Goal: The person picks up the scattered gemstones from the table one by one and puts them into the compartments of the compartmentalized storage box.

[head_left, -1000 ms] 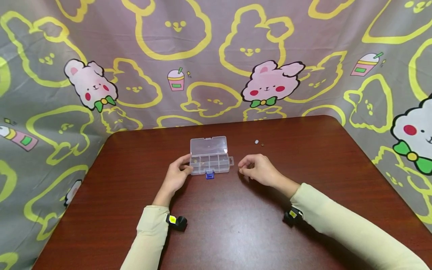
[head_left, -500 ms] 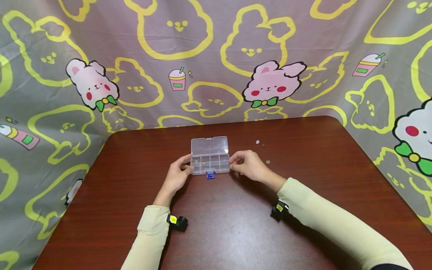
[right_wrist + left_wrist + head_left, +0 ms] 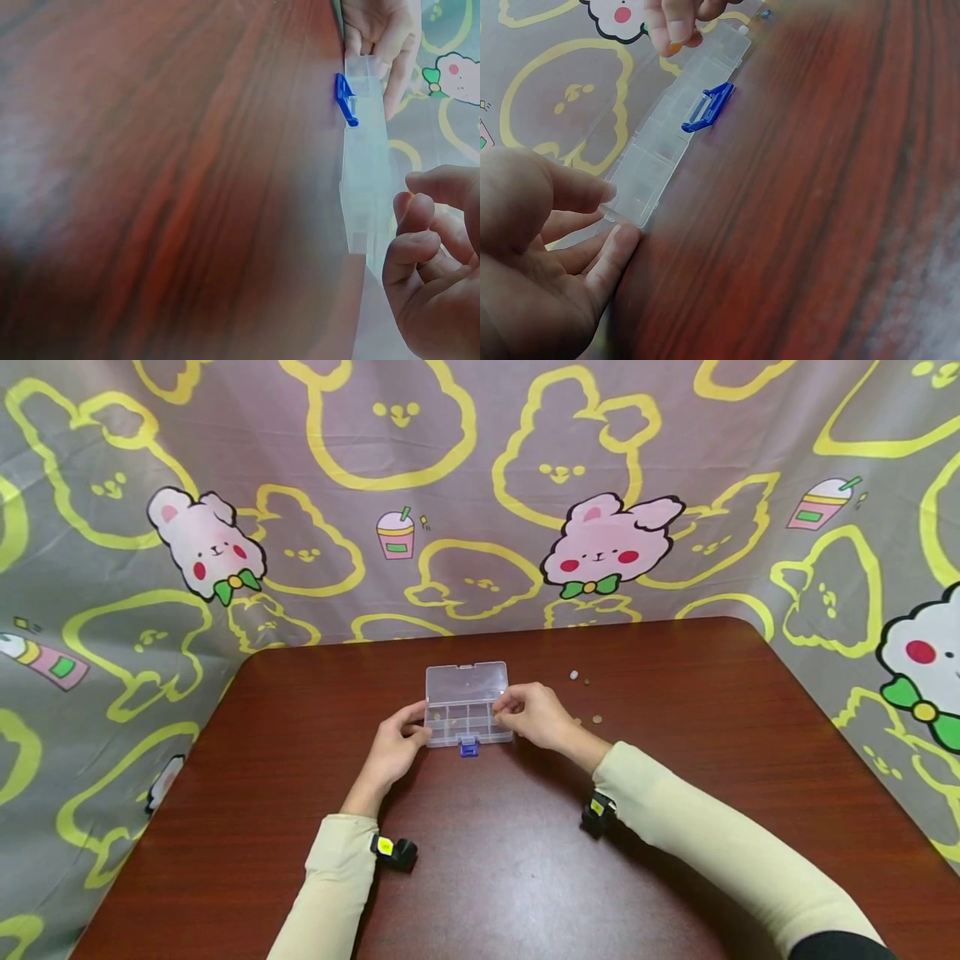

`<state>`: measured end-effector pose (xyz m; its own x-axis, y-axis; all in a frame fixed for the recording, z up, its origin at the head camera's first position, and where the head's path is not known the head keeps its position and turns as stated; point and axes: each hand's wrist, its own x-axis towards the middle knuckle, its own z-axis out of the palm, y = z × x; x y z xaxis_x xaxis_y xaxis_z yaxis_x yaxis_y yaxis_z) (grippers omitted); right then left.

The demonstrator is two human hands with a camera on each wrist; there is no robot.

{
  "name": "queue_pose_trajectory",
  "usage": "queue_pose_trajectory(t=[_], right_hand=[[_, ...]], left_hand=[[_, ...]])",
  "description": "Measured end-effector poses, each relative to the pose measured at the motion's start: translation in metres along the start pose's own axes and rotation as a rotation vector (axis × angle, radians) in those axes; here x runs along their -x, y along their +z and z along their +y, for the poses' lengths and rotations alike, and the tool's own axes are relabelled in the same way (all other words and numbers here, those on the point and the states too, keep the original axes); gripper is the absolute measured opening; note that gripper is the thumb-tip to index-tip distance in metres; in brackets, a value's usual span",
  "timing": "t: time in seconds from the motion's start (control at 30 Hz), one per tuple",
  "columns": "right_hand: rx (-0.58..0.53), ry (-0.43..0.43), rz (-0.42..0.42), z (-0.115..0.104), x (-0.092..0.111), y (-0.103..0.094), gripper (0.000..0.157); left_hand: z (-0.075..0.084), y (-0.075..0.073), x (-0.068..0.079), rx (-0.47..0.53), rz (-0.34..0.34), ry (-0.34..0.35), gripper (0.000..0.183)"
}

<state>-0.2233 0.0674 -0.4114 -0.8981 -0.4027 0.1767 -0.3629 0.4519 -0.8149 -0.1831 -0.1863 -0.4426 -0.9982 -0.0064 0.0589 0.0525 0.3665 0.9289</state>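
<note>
A clear plastic compartment box (image 3: 467,724) stands on the table with its lid (image 3: 467,683) raised at the back and a blue latch (image 3: 469,747) hanging at the front. My left hand (image 3: 393,745) holds the box's left end between thumb and fingers, as the left wrist view also shows. Over the right-hand compartments, my right hand (image 3: 536,717) pinches a small orange piece (image 3: 676,48) between thumb and fingertip. Its exact kind is too small to make out. A few small yellowish bits (image 3: 437,717) lie in the left compartments.
On the brown table (image 3: 480,835), right of the box, lie a small white piece (image 3: 573,675), a tiny brown one (image 3: 587,682) and a round tan one (image 3: 597,719). A patterned curtain (image 3: 480,510) rises behind the table's far edge.
From the table beside the box, my right hand has moved left until it is over the right compartments. The round tan piece it covered now shows. My left hand keeps its hold.
</note>
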Motion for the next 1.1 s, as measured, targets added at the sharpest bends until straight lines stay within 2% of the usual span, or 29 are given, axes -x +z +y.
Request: queue_pose_trajectory(t=[0.33, 0.6, 0.7, 0.8, 1.03, 1.1], right_hand=[[0.059, -0.012, -0.003, -0.008, -0.014, 0.005, 0.006], [0.104, -0.01, 0.0, -0.013, -0.023, 0.01, 0.008], [0.103, -0.002, 0.001, -0.013, -0.025, 0.011, 0.007], [0.104, 0.0, 0.002, -0.013, -0.026, 0.013, 0.005], [0.11, -0.011, -0.002, -0.012, -0.029, 0.016, 0.007], [0.111, -0.012, -0.003, -0.011, -0.029, 0.016, 0.007]], left_hand=[[0.003, 0.001, 0.001, 0.008, -0.009, -0.002, 0.049], [0.042, -0.004, 0.018, 0.011, -0.031, -0.013, 0.048], [0.046, -0.004, 0.02, 0.011, -0.032, -0.02, 0.047], [0.043, -0.004, 0.019, 0.01, -0.031, -0.022, 0.047], [0.004, -0.001, 0.001, 0.03, -0.015, -0.017, 0.049], [-0.001, 0.0, -0.001, 0.024, -0.012, -0.016, 0.049]])
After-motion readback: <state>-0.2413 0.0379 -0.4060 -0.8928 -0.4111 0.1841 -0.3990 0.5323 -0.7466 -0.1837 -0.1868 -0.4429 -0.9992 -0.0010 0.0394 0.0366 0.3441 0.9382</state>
